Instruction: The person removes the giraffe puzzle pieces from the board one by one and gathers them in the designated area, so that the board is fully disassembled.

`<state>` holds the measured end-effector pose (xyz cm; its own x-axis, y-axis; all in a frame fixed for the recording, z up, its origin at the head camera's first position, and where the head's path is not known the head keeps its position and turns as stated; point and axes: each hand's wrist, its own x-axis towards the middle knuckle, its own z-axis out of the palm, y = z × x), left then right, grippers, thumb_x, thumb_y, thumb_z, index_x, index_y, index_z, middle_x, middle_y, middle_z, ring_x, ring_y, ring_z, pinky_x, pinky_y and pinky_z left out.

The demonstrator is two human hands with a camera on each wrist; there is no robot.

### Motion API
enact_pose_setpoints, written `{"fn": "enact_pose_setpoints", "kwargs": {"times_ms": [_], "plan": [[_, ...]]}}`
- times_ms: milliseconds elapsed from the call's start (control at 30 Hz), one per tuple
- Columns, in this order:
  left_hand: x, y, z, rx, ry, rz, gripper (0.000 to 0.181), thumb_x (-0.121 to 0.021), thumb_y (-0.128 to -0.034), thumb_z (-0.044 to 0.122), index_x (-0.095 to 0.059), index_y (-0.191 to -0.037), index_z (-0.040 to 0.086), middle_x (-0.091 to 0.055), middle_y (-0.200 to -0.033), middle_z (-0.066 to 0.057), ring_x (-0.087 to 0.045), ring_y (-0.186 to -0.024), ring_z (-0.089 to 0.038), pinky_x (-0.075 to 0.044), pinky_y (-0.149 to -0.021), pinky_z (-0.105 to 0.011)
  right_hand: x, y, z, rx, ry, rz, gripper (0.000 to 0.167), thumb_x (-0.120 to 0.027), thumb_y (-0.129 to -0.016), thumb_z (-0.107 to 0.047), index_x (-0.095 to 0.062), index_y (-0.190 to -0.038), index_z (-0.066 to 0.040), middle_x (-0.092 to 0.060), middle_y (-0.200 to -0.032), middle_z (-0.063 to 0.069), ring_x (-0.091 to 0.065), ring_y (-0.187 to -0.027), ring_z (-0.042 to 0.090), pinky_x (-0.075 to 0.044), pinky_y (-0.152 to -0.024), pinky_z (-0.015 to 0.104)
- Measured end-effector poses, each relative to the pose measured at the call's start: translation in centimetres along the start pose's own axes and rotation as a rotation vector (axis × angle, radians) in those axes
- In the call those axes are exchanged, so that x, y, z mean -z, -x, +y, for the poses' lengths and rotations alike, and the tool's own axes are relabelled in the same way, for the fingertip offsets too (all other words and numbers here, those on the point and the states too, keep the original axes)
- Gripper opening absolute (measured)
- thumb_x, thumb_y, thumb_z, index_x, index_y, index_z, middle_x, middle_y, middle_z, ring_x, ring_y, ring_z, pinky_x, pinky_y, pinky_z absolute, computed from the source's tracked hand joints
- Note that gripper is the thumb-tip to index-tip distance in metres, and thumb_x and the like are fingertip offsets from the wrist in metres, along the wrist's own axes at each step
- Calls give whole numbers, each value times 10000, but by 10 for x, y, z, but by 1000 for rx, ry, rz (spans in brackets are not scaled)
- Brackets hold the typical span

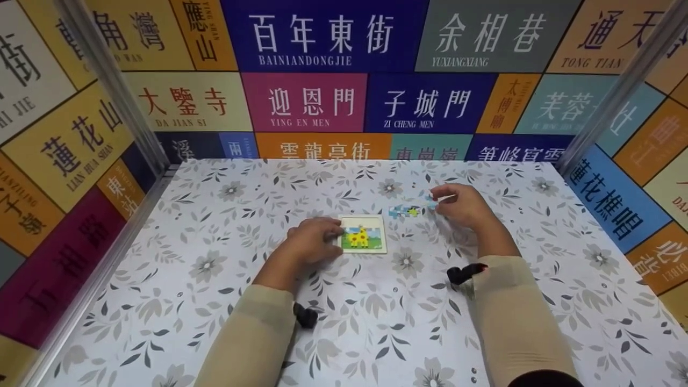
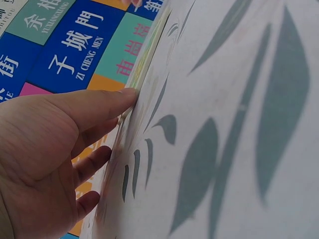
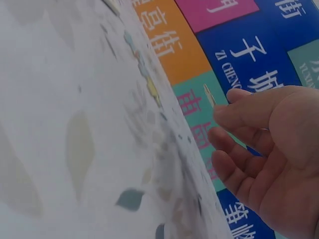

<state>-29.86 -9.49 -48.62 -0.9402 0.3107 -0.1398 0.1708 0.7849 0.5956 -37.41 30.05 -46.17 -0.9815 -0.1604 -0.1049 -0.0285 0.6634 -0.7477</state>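
Observation:
A small jigsaw puzzle (image 1: 365,239) with a yellow giraffe lies in a pale tray frame (image 1: 385,236) on the table; the upper strip inside the frame shows cream. My left hand (image 1: 317,239) holds the frame at its left edge, and in the left wrist view the thumb (image 2: 127,99) lies against that edge. Above the table, my right hand (image 1: 462,204) pinches a light-blue puzzle piece (image 1: 431,203) between thumb and finger. From the right wrist the piece (image 3: 209,95) shows only as a thin edge. Loose puzzle pieces (image 1: 403,212), blue and yellow-green, lie between frame and right hand.
A white tabletop cover (image 1: 226,317) with grey leaves and flowers lies beneath everything. Panels with coloured sign lettering (image 1: 317,102) stand at the back and both sides, with metal posts (image 1: 618,91) at the corners. Small black devices (image 1: 306,316) sit at the wrists.

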Motion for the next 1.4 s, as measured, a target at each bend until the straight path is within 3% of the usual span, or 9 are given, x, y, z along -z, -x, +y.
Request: {"fn": "enact_pose_setpoints", "kwargs": {"times_ms": [333,633,933,1133,1400], "plan": [[-1,-1,-1,-4,-8,-3,489,-806,-927,335,-709,-1404,291,-525,-1630,142,-375,-1603,-245,-196,-1315,-620,-11,-3,10,-27,12,-62,426,-619,-1055,-123,-606,-1481,-123,-614,-1512,129,-570,-1421,359,-541,-1084,518],[0,1,1,-3,13,-16,486,-797,-932,327,-704,-1409,295,-522,-1629,146,-357,-1611,-225,-182,-1329,-593,-18,0,16,-57,15,-46,406,-630,-1054,-130,-617,-1460,-154,-622,-1485,109,-556,-1406,344,-502,-1145,529],[1,1,3,-9,-5,-16,488,-773,-945,347,-693,-1423,298,-518,-1633,147,-352,-1613,-209,-194,-1326,-596,-17,0,14,-50,12,-30,401,-629,-1046,-130,-628,-1447,-136,-645,-1455,127,-608,-1334,352,-539,-1088,504],[0,0,3,-25,-16,3,494,-767,-962,314,-681,-1446,265,-506,-1654,111,-368,-1612,-248,-227,-1292,-650,-16,-1,2,-56,19,-28,406,-617,-1071,-170,-613,-1478,-172,-604,-1519,126,-609,-1337,365,-547,-1061,516],[1,-1,2,-4,-24,-3,535,-771,-963,323,-654,-1480,255,-487,-1668,99,-363,-1615,-253,-222,-1300,-655,-35,-7,-40,32,63,-55,399,-653,-1050,-218,-649,-1445,-160,-652,-1458,99,-653,-1252,318,-572,-982,476]]}}
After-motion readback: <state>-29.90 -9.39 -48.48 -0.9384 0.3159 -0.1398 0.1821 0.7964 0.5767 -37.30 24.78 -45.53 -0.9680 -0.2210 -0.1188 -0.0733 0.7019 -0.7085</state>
